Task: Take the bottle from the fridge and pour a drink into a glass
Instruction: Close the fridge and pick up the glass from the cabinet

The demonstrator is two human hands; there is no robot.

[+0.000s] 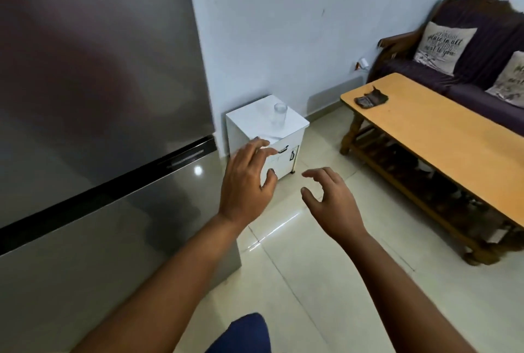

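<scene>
A tall grey fridge (93,92) fills the left of the view, both doors closed, so the bottle is hidden. A clear empty glass (279,116) stands upright on a small white cabinet (243,123) beside the fridge. My left hand (245,182) is stretched forward just right of the fridge's edge, fingers apart, holding nothing. My right hand (330,199) hovers over the floor tiles to its right, fingers loosely curled and empty.
A long wooden coffee table (442,137) with a dark cloth (371,97) on it stands at the right. Behind it is a dark sofa (465,69) with printed cushions. Pale floor tiles (312,267) lie between the fridge and the table.
</scene>
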